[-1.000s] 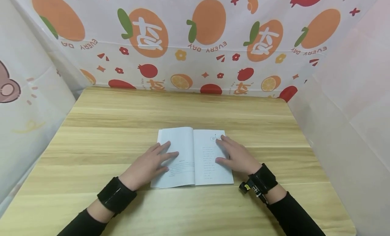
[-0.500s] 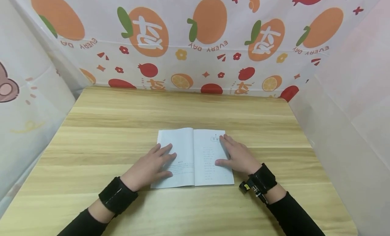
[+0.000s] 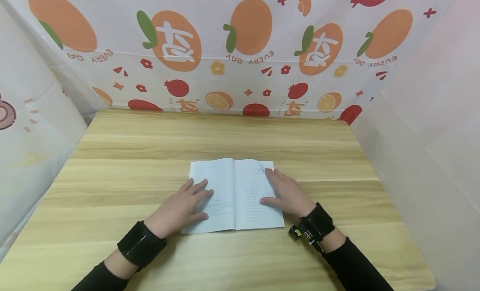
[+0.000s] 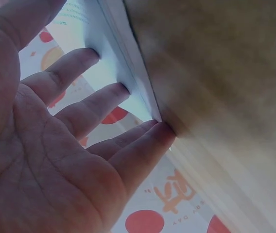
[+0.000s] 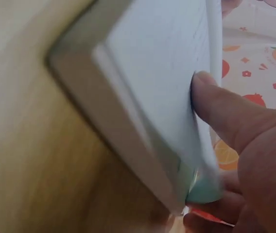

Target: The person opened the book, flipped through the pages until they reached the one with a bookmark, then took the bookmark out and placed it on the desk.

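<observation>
In the head view an open book [image 3: 215, 178] lies on the wooden table, its printed pages facing up. My left hand [image 3: 181, 209] rests spread over the left page. From the left wrist view, two fingertips touch that page while the outer fingers [image 4: 145, 153] reach the book's edge at the tabletop. My right hand [image 3: 288, 195] lies on the outer edge of the right page [image 3: 252, 199], fingers extended. Seen from the right wrist, the thumb [image 5: 215, 97] presses the paper and a page corner [image 5: 206, 189] bends up beside the other fingers.
Behind the table [image 3: 150, 132] hangs a fruit-print cloth [image 3: 234, 74]. Pale cloths [image 3: 420, 136] close off both sides. Each wrist wears a black band [image 3: 141, 244], and a small camera device [image 3: 295, 232] sits at the right one.
The left fingers have shifted slightly and drawn closer together on the left page. At the right page's top, the paper now curves up a little near the right fingertips. The head view has shifted slightly.
</observation>
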Tool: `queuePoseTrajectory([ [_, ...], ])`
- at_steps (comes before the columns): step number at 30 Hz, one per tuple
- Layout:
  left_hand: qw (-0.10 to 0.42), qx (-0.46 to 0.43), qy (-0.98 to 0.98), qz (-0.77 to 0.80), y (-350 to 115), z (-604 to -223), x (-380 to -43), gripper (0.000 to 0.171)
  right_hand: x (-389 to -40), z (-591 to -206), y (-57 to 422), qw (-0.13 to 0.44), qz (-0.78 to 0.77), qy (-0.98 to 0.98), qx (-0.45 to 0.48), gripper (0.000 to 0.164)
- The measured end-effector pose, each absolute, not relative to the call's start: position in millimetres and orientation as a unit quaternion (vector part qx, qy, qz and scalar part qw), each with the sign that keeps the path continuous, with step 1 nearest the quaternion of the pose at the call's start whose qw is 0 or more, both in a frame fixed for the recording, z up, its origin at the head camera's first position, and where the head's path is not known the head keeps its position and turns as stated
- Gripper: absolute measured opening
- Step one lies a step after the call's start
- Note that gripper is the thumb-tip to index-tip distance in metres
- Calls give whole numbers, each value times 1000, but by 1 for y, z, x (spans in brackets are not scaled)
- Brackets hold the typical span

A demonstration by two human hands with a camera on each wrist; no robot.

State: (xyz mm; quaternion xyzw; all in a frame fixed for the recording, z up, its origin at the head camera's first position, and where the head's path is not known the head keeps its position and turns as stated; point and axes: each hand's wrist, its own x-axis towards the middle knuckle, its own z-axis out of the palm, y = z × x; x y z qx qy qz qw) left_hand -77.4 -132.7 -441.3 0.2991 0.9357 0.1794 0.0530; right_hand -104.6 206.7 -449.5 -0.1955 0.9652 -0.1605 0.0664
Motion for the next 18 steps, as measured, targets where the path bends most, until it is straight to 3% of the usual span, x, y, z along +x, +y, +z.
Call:
queuePoseTrajectory([
  [12,54,303,934,184,-134,-440,-80,59,-95,-437,196,34,-303,929,-209,70],
  [18,49,298,934,193,-132,-440,-80,57,-87,-425,186,22,-364,895,-257,53],
])
